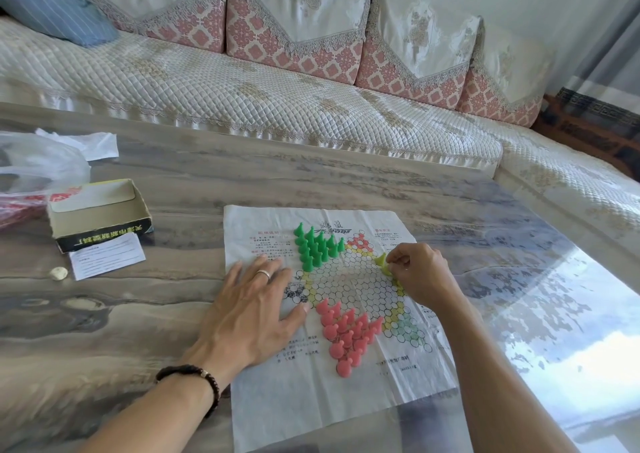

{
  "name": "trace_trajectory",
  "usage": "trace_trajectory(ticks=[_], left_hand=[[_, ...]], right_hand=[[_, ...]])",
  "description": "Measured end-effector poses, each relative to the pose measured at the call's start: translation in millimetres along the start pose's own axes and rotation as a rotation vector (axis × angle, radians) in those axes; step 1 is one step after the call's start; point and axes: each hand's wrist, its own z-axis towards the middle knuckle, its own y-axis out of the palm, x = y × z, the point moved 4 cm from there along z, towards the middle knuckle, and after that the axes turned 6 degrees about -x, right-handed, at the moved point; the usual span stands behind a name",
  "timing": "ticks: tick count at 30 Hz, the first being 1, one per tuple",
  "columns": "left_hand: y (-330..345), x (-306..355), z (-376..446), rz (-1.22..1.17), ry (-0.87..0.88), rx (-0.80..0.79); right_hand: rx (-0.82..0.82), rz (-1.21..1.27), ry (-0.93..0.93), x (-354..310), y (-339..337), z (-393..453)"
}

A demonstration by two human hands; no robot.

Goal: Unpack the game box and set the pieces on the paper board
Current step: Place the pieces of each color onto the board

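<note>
Both hands (251, 308) (420, 274) over paper board (311, 404)

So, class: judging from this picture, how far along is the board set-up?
Done: the game box sits open, and the green pieces and pink pieces stand grouped on the paper board. In hand: the right hand pinches yellow-green pieces at the right corner while the left hand presses the sheet flat. Left: finishing that yellow-green group.
</note>
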Motion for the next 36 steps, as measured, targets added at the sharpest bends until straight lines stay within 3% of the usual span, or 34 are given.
trace_trajectory(ticks=[10,14,21,29,36], left_hand=[[-0.4,-0.1,-0.6,-0.013,0.005,0.005],[0.1,-0.2,-0.3,0.000,0.006,-0.004],[-0.5,0.1,-1.3,-0.007,0.008,0.003],[1.5,-0.8,0.3,-0.016,0.009,0.009],[2.3,-1.6,0.8,0.007,0.006,0.009]], right_hand=[[0.060,-0.017,0.008,-0.3,-14.1,-6.2],[-0.027,-0.148,0.036,-0.7,-9.6,-11.8],[-0.065,-0.154,0.017,-2.1,-6.2,-13.0],[0.109,0.075,0.015,3.8,-24.5,-21.5],[0.135,0.183,0.031,15.3,-22.0,-29.5]])
